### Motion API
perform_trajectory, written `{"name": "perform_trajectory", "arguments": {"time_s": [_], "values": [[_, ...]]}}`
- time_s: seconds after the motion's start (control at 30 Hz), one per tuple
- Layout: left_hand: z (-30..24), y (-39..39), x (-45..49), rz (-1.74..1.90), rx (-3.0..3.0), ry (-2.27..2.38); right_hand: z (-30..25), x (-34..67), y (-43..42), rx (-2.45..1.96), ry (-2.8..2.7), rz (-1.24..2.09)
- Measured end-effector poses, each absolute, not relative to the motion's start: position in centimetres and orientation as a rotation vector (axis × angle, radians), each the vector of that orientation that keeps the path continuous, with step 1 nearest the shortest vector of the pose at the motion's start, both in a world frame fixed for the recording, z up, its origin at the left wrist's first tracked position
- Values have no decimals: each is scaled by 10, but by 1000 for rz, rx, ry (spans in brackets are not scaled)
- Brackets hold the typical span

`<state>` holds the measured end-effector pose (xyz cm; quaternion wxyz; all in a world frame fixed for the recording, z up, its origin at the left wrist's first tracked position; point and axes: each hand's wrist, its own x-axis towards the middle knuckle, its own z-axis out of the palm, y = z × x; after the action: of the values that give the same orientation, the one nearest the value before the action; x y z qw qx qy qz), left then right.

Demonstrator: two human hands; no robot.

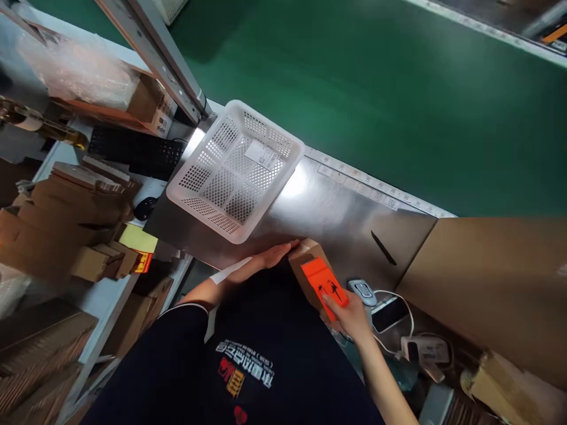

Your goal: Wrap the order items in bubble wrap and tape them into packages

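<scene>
White plastic, perforated: one basket stands whole in the head view on the metal table, and one printed slip lies in it, towards the far side. Part of a second white basket shows at the top edge, by the green surface. At upper left, one open carton has clear plastic wrap heaped in and over it.

Count near the hands: one brown box, one orange item with dark marks, one dark blade, one grey device, one phone. The box sits at the table's near edge, against the front of the person's dark shirt; the orange item lies over its upper face. What the item is, I cannot tell. Device and phone lie just right of the right hand, the blade farther off. One keyboard and one black mouse are noted at left; I cannot count the folded cardboard there.

Left hand: unclenched, grasping nothing, fingers straight and together, tips at the box's upper left corner. Its forearm comes in from the left, bearing a white strip. Right hand: gripping the orange item at its lower end, thumb on top, forearm rising from lower right.
</scene>
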<state>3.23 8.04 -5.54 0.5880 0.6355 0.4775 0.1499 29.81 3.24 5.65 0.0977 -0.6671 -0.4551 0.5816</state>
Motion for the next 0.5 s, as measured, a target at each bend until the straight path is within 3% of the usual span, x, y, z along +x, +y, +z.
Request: {"name": "perform_trajectory", "arguments": {"time_s": [0.2, 0.5], "values": [[-35, 122, 32, 364, 1656, 654, 36, 304, 24, -1835, -1363, 1710], [-21, 129, 36, 73, 1881, 888, 35, 327, -12, -1781, -1288, 1677]]}}
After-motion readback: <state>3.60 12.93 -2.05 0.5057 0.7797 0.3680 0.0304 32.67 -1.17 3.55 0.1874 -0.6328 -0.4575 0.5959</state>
